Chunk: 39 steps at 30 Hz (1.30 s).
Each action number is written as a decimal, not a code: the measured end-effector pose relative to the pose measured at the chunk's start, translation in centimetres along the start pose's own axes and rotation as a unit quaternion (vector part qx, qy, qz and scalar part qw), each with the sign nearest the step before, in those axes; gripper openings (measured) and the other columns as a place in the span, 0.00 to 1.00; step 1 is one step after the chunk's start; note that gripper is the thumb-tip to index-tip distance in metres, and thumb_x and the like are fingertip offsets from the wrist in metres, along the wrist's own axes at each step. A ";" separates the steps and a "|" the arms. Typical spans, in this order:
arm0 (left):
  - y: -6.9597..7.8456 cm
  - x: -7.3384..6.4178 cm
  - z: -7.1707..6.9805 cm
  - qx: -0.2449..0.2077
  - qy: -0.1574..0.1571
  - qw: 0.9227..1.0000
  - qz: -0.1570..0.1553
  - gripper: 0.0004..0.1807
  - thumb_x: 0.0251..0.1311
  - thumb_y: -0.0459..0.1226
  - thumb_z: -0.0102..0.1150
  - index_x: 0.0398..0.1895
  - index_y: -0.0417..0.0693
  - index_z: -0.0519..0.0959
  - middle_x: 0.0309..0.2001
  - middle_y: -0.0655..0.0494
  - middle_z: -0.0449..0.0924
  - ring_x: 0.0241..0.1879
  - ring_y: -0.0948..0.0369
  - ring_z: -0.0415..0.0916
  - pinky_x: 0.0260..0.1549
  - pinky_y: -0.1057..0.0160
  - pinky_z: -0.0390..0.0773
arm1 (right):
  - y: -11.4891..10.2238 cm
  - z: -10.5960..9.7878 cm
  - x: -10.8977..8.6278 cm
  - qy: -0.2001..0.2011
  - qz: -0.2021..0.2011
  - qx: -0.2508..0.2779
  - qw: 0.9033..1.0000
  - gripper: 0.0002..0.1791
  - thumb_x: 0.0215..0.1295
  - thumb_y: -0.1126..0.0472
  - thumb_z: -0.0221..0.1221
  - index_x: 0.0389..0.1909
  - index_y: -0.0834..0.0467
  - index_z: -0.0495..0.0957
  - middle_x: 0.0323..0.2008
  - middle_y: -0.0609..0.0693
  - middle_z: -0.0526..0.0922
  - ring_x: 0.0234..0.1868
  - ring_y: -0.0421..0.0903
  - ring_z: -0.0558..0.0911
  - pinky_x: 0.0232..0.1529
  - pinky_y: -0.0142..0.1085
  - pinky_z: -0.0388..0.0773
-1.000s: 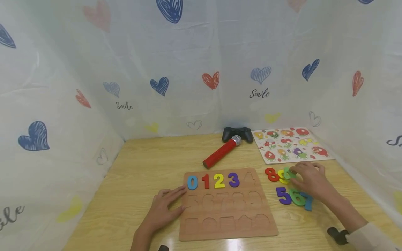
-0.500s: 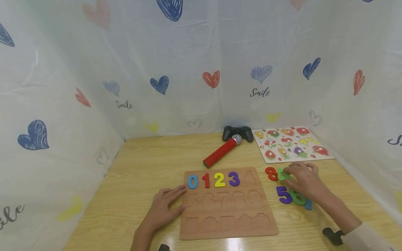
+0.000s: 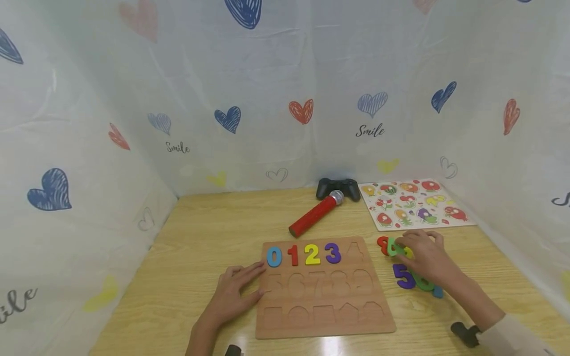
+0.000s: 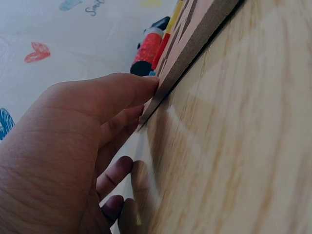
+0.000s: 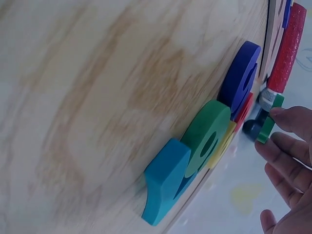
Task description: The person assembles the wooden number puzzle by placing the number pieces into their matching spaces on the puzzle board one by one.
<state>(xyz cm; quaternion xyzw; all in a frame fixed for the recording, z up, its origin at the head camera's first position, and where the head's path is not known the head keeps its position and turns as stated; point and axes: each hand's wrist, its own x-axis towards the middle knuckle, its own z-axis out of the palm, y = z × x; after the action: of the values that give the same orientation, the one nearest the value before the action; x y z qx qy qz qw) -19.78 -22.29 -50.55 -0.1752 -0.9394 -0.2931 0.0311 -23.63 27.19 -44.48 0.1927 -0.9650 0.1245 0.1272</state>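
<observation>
My right hand (image 3: 426,254) pinches a green number 4 (image 3: 392,247) between thumb and fingers. In the right wrist view this green piece (image 5: 268,122) is held raised off the table. Below it are a red 8 (image 3: 382,244), partly covered, and a yellow number piece, mostly hidden. A purple 5 (image 3: 403,277), green 6 (image 5: 207,134) and blue 7 (image 5: 165,170) lie nearer me. My left hand (image 3: 232,295) rests its thumb and fingertips on the left edge of the wooden number board (image 3: 291,332). Its top row holds blue 0, red 1, yellow 2 and purple 3.
Behind the board lie a red microphone (image 3: 315,215) and a black game controller (image 3: 334,188). A fruit puzzle board (image 3: 382,194) lies at the back right. Heart-printed sheeting (image 3: 249,158) encloses the table's back and sides.
My right hand has moved left with the green 4, across the yellow piece to the red 8. The left hand stays at the board's edge.
</observation>
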 end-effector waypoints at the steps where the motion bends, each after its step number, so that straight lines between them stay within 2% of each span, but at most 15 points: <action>1: 0.0 0.0 0.0 0.000 0.000 1.000 0.000 0.30 0.62 0.58 0.61 0.68 0.68 0.74 0.70 0.76 0.65 0.62 0.57 0.60 0.56 0.45 0.59 | -0.1 0.0 0.1 -0.001 0.000 0.000 1.000 0.16 0.54 0.58 0.73 0.43 0.59 0.85 0.43 0.57 0.86 0.56 0.64 0.73 0.55 0.67 0.51; 11: 0.0 0.1 -0.1 0.000 0.000 1.000 0.008 0.30 0.61 0.58 0.62 0.68 0.68 0.75 0.70 0.76 0.66 0.60 0.59 0.61 0.54 0.47 0.59 | -0.8 0.3 0.4 0.000 -0.002 0.005 1.000 0.19 0.56 0.58 0.73 0.47 0.60 0.85 0.46 0.58 0.85 0.57 0.64 0.73 0.55 0.66 0.51; 20: 0.1 0.1 -0.2 -0.005 -0.005 1.000 0.004 0.31 0.62 0.58 0.61 0.68 0.68 0.74 0.71 0.76 0.65 0.61 0.58 0.60 0.55 0.46 0.59 | -1.5 0.7 0.5 0.022 -0.019 0.002 1.000 0.18 0.54 0.61 0.73 0.45 0.61 0.85 0.44 0.57 0.86 0.55 0.62 0.75 0.55 0.64 0.52; 28: 0.1 0.1 -0.1 0.000 -0.001 1.000 0.007 0.30 0.62 0.59 0.61 0.68 0.68 0.74 0.71 0.75 0.65 0.61 0.57 0.60 0.55 0.46 0.60 | -2.0 1.1 0.9 0.018 -0.014 0.002 1.000 0.19 0.53 0.59 0.75 0.46 0.60 0.85 0.44 0.57 0.85 0.55 0.62 0.75 0.55 0.65 0.53; 39: 0.3 0.0 -0.2 -0.007 -0.004 1.000 0.004 0.30 0.62 0.58 0.61 0.68 0.68 0.74 0.71 0.74 0.66 0.63 0.55 0.60 0.57 0.43 0.58 | -3.0 1.4 1.7 0.024 -0.024 0.012 0.999 0.15 0.53 0.61 0.74 0.42 0.58 0.85 0.42 0.54 0.87 0.55 0.60 0.75 0.55 0.66 0.53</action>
<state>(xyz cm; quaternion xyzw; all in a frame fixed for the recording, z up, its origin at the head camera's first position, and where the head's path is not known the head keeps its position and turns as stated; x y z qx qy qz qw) -19.74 -22.22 -50.20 -0.1807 -0.9365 -0.2992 0.0271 -24.19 23.52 -44.68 0.2145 -0.9551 0.1378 0.1507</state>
